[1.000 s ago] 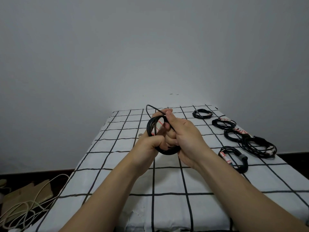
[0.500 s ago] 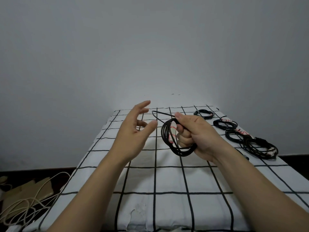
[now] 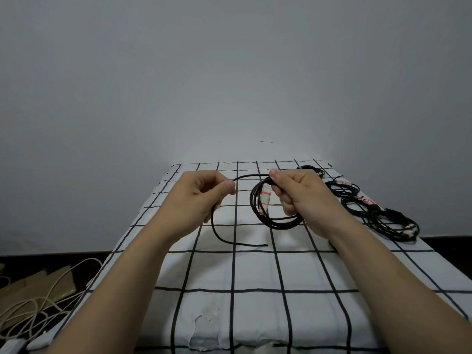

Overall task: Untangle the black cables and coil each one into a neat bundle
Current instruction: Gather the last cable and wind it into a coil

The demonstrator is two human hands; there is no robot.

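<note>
My right hand grips a coil of black cable above the checked table, with a white, red-striped tag hanging inside the loops. A loose tail runs from the coil's top leftward. My left hand pinches that tail between thumb and fingers; below the hand the tail hangs down and curves right to a free end. Several black cables, coiled into bundles, lie in a row along the table's right edge.
The table wears a white cloth with a black grid, torn at its front edge. On the dark floor at the left lie cardboard and tangled white cords. A plain grey wall stands close behind the table.
My left hand, open and away from the cable half a second ago, now pinches the loose tail. My right hand lifted the coil slightly and the tail now arcs between both hands.
</note>
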